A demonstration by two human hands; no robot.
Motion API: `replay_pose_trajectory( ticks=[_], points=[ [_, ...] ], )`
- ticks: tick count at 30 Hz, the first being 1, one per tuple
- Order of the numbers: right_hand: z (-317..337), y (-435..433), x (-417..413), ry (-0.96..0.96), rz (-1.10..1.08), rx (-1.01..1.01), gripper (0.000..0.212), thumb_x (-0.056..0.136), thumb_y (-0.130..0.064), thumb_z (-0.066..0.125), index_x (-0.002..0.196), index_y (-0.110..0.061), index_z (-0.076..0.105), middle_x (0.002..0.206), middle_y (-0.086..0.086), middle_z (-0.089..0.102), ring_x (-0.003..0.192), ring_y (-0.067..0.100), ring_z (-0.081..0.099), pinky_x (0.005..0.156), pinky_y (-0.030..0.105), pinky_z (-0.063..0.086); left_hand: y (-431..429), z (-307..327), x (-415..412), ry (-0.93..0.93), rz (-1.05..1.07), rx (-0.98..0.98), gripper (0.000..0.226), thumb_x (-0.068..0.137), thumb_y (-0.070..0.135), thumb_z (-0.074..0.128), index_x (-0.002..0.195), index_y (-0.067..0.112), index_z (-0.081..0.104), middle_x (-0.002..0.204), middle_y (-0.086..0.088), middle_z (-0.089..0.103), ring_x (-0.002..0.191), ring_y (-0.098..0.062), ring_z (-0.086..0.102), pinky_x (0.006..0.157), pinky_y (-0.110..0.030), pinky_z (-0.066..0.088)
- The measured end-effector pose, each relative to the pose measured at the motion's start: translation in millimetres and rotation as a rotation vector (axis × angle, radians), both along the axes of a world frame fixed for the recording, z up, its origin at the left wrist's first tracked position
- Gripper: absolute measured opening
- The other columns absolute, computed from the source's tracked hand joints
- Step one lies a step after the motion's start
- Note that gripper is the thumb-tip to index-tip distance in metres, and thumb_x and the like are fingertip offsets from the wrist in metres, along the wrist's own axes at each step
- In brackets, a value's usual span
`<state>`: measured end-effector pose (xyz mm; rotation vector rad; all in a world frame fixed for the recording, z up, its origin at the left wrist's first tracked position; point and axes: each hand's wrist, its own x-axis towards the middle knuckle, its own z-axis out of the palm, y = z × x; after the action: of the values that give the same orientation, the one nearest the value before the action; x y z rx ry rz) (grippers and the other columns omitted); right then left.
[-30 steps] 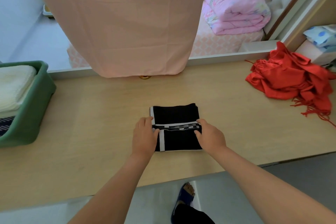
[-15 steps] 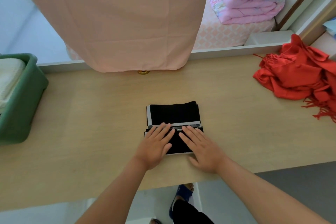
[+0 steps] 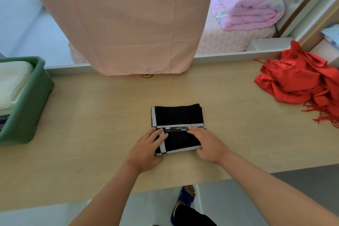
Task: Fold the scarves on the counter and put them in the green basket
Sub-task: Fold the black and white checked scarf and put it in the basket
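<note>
As our left hand (image 3: 146,145) and right hand (image 3: 208,143) pressed flat on the folded black white-edged scarf (image 3: 178,117), we judged uneven lifting could unfold it.

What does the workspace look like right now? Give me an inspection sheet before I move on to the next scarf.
Surface: light wooden counter, flat.
Job's things: black scarf folded mid-counter; red scarf crumpled, unfolded, at the right; green basket at the left edge, holding a folded white cloth.
Clutter: small gold thing at the counter's back edge.
Hands: left hand and right hand rest on the black scarf's near half, fingers laid over it.
Cables: nothing seen.
Surroundings: pink hanging cloth and pink quilt behind; foot in a blue slipper below.
</note>
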<state>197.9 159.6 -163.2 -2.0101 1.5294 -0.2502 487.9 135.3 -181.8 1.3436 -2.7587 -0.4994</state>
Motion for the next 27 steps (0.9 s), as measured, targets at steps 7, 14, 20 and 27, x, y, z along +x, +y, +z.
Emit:
replay_pose_trajectory(
  ticks=[7, 14, 20, 27],
  points=[
    [29, -27, -12, -0.195, -0.267, -0.094, 0.032, 0.076, -0.005, 0.063, 0.106, -0.017, 0.069, 0.096, -0.007, 0.061, 0.081, 0.005, 0.058, 0.071, 0.017, 0.042, -20, 34, -9, 0.498, 0.38, 0.148, 0.036, 0.078, 0.03, 0.061, 0.113, 0.024, 0.058, 0.098, 0.014, 0.058, 0.083, -0.002, 0.057, 0.068, -0.021, 0.046],
    [20, -57, -14, -0.21, -0.509, -0.052, 0.038, 0.1, -0.015, 0.052, 0.137, -0.017, 0.05, 0.134, -0.002, 0.052, 0.12, 0.01, 0.049, 0.099, 0.015, 0.032, -57, 46, -42, 0.566, 0.766, 0.309, 0.038, 0.095, 0.038, 0.057, 0.128, 0.018, 0.051, 0.099, 0.008, 0.064, 0.084, -0.008, 0.062, 0.069, -0.028, 0.051],
    [3, -79, -14, 0.034, -0.519, -0.174, 0.039, 0.098, -0.019, 0.056, 0.137, -0.015, 0.052, 0.131, 0.007, 0.054, 0.122, 0.027, 0.049, 0.103, 0.039, 0.04, -82, 38, -69, 0.173, 0.664, -0.185, 0.039, 0.091, 0.016, 0.061, 0.129, 0.014, 0.054, 0.13, -0.008, 0.054, 0.115, -0.03, 0.054, 0.09, -0.041, 0.045],
    [-14, -71, -4, 0.228, -0.049, -0.301, 0.051, 0.102, -0.037, 0.029, 0.141, -0.014, 0.053, 0.144, 0.004, 0.054, 0.137, 0.023, 0.046, 0.115, 0.042, 0.029, -79, 10, -102, 0.089, 0.144, -0.297, 0.038, 0.098, 0.029, 0.04, 0.125, 0.02, 0.065, 0.127, 0.0, 0.064, 0.12, -0.025, 0.057, 0.109, -0.04, 0.029]
  ],
)
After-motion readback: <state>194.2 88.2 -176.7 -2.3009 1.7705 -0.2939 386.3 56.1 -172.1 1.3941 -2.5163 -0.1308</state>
